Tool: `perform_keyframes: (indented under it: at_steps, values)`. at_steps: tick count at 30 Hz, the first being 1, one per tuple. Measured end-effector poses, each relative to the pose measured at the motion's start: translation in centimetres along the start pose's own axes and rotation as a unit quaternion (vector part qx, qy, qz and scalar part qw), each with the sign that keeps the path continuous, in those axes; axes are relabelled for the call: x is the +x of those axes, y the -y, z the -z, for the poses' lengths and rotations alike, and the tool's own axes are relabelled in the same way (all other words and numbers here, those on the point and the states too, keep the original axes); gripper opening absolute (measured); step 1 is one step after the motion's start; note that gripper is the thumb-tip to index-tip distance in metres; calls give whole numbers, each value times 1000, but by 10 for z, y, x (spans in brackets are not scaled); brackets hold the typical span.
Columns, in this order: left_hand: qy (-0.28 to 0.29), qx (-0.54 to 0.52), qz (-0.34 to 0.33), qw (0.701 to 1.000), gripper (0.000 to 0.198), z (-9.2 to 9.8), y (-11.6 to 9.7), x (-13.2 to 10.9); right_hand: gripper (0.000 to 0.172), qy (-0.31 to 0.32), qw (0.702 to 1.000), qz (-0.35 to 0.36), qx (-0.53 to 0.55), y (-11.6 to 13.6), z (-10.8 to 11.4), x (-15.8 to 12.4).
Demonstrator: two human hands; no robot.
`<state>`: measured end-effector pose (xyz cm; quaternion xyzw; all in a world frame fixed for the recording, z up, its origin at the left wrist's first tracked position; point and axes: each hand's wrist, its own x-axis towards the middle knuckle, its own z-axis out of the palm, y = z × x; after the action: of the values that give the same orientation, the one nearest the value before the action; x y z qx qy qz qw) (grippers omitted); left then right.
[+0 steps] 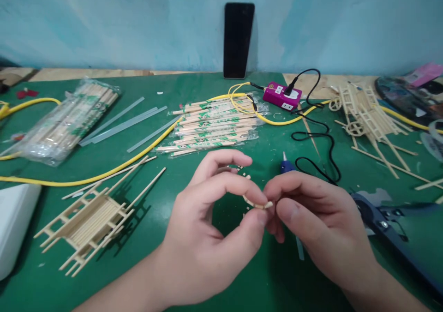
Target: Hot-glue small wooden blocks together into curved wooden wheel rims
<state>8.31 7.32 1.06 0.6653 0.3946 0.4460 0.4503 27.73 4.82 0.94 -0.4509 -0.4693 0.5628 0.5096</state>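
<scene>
My left hand (pixel 218 229) pinches a small curved strip of pale wooden bits (pixel 258 205) between thumb and forefinger. My right hand (pixel 318 224) meets it at the strip's right end, its thumb and fingers closed there and partly covering it. Just behind the right hand lies a blue glue gun (pixel 286 165), mostly hidden, its nozzle pointing up. A translucent glue stick (pixel 300 249) pokes out below the right fingers. On the left stands a small cart frame (pixel 93 219) built of wooden sticks.
Wrapped chopsticks (pixel 211 125) and a bagged bundle (pixel 69 118) lie behind, near loose glue sticks (pixel 124 123). A yellow cable (pixel 114 171) crosses the table to a purple power strip (pixel 282 96). A phone (pixel 238 39) leans on the wall. Right: wheeled stick model (pixel 367 113), dark-handled cutter (pixel 384 224).
</scene>
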Motion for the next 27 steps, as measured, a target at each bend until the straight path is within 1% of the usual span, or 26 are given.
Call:
perform_keyframes:
  at_steps: [4,11,16,22,25,27]
  values:
    - [6,-5,3,1000,28,-1,-1,0,10,4,1000,17,-17,3,0,2]
    - [9,-9,6,1000,28,-3,-3,0,10,2,999,32,-20,-2,1,0]
    - [9,-8,2,1000,27,-2,-3,-1,15,8,1000,8,-11,1,2,0]
    - [12,-12,-4,1000,26,-4,-2,0,19,9,998,-60,32,0,5,-2]
    - [15,-15,-3,1000,27,-4,-2,1,20,11,997,-63,32,2,5,-1]
    - [19,-15,-2,1000,28,-3,-2,0,20,8,999,-48,19,3,3,-1]
